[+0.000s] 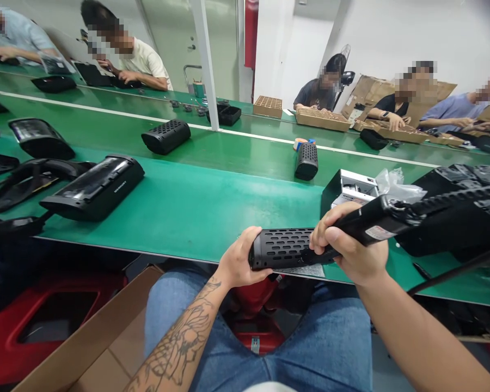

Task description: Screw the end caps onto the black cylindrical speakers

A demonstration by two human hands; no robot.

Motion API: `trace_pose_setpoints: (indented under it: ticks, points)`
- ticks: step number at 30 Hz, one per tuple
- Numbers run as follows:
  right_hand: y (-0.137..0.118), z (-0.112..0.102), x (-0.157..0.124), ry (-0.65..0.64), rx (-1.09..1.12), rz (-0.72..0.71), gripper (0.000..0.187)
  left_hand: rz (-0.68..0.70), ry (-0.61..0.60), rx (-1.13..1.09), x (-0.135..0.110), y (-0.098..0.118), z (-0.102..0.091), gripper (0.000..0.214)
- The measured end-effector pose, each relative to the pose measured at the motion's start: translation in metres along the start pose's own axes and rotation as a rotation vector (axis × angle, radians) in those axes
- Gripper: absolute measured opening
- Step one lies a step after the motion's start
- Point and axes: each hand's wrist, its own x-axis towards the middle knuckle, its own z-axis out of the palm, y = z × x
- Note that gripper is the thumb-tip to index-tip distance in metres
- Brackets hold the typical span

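In the head view, the person's left hand (240, 258) is closed around one end of a black perforated cylindrical housing (286, 249), its fingers curled over the top and the thumb side along the near end. The housing lies level, held just above the near edge of a green worktop (188, 212) and over the person's blue denim jeans (326, 337). The right hand (351, 245) is also closed, gripping a black corded handheld tool (375, 226), whose exact kind is hard to tell; the tool's front end meets the far end of the housing under the fingers. Beyond the hands, a crumpled transparent plastic bag (396, 185) lies beside white parts in a black tray (351, 190). A black perforated housing (306, 161) stands upright farther along the worktop, and a glossy black panel unit (93, 188) lies to the left. A brown cardboard box (93, 332) sits beside the person's left knee, and co-workers sit across the line, handling parts.
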Motion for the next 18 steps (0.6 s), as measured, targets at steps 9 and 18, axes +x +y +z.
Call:
trace_pose_setpoints:
  ticks: [9, 18]
  points:
    - [0.008, -0.004, 0.003, -0.080, 0.010, 0.085, 0.031, 0.026, 0.015, -0.014, 0.002, -0.001, 0.001, 0.122]
    - [0.012, -0.006, 0.007, -0.137, -0.001, 0.152, 0.025, -0.018, -0.007, -0.015, 0.001, -0.001, -0.001, 0.118]
